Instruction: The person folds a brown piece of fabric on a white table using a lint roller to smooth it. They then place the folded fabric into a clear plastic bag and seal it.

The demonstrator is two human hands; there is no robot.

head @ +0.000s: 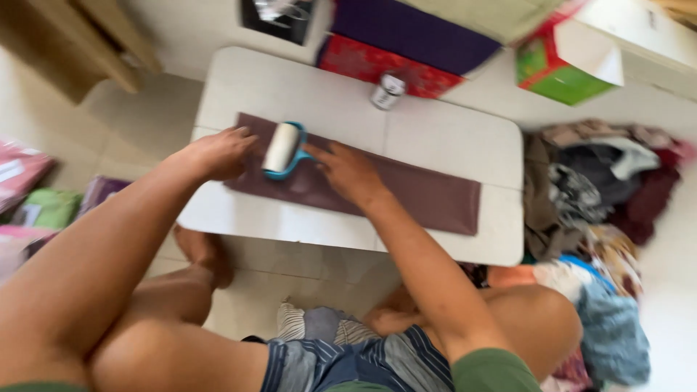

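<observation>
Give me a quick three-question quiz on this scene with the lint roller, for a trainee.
1. True or false: the lint roller rests on the brownish-purple cloth.
2. Which hand holds the roller's blue handle? A) left hand B) right hand
3. What stands on the white table beyond the cloth?

Key:
1. True.
2. B; the left hand lies flat on the cloth's end.
3. A small metal can.
</observation>
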